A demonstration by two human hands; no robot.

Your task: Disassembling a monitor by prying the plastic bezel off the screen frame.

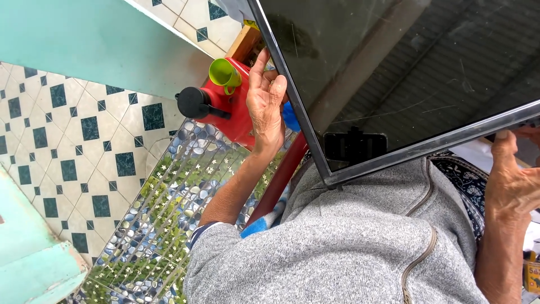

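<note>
A flat-screen television [405,67] was gripped at opposite edges: the left hand [267,107] was closed flat around its long edge, the right hand [512,180] was clasped on its short edge. Just beyond the left fingers, a red jug [230,107] with a green cup [224,73] was seen.

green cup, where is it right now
In the head view the green cup sits left of centre near the top, on the red jug, just left of the left hand.

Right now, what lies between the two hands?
In the head view, the large dark screen spans between the left hand and right hand; each grips one edge.
</note>
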